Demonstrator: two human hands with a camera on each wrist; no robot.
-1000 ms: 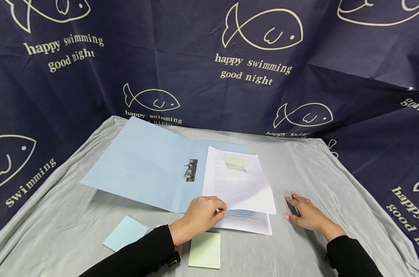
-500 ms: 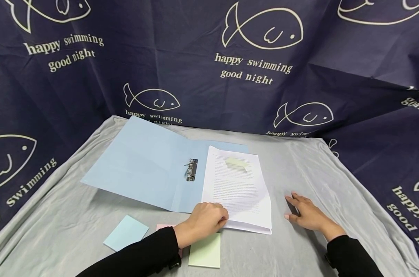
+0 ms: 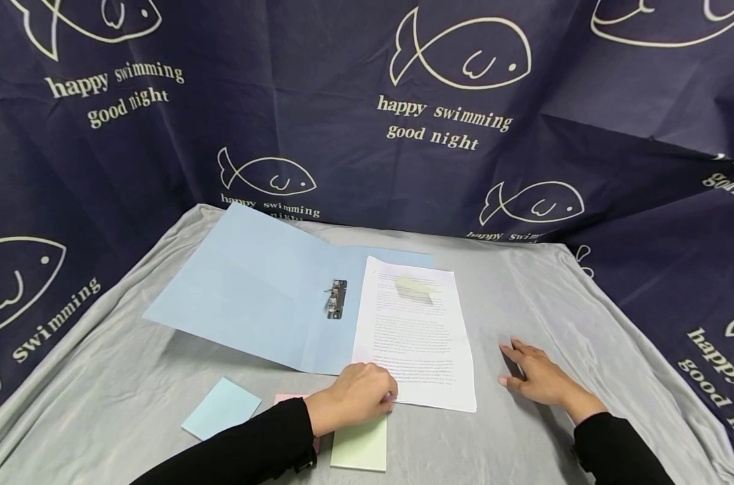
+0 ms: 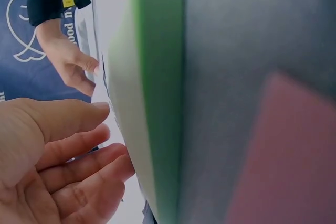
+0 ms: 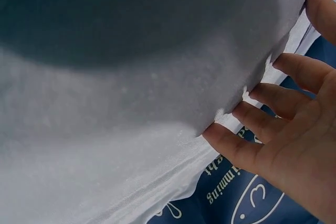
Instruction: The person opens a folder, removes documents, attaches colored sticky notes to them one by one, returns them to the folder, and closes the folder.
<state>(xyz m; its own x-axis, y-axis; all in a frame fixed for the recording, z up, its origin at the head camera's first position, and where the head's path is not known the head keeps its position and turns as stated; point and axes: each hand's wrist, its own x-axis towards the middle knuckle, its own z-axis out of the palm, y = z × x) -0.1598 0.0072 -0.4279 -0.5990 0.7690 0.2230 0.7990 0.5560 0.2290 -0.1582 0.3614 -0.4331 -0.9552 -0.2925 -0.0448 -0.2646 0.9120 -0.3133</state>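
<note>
A stack of printed paper (image 3: 424,343) lies flat on the right side of the opened blue folder (image 3: 251,283), and a pale yellow-green sticky note (image 3: 416,288) is visible near the top of the page. At the lower left corner of the paper is my left hand (image 3: 357,394). In the left wrist view, its thumb (image 4: 73,116) and loosely bent fingers (image 4: 92,177) stand apart with nothing pinched between them. Spread fingertips of my right hand (image 3: 545,377) rest on the grey cloth, to the right of the paper.
A metal ring clip (image 3: 336,300) is fixed at the folder's spine. In front lie a light green sticky-note pad (image 3: 360,446), a light blue pad (image 3: 221,407) and a pink pad (image 3: 286,398), partly hidden by the left arm. A dark blue fish-print curtain (image 3: 342,108) hangs behind.
The lifted top sheet has come down flat over the sheets below. My left hand has moved slightly toward the front edge and let go of the sheet. The right hand has stayed put.
</note>
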